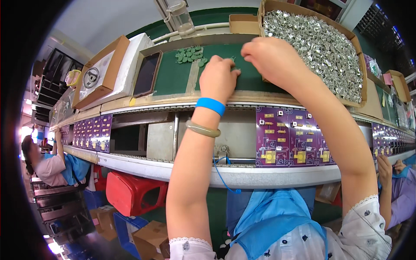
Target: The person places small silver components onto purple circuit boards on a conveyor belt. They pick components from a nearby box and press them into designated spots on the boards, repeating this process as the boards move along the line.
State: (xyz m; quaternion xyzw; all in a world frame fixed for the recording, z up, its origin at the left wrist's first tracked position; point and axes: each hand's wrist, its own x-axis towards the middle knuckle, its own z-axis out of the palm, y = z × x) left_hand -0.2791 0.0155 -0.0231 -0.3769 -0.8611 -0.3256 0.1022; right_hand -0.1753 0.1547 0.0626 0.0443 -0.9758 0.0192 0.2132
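Over the green mat [171,78] on the bench, my left hand [219,78] is closed, with a small green disc-shaped component [233,59] showing at its fingertips. A blue strap and a bangle circle that wrist. Just to the right, my right hand [271,54] holds its thumb and fingers pinched together; whatever is between them is too small to make out. A loose pile of green disc components with thin leads [189,54] lies left of my left hand. Below my hands, a purple circuit board [284,136] carrying small parts sits on the conveyor rails.
A cardboard box [362,65] full of silvery metal pieces stands to the right. Left are a dark tray [147,73], white foam and a box with a tape reel [91,78]. A clear jug [180,19] stands behind. Co-workers sit at both sides; a red stool [130,193] is below left.
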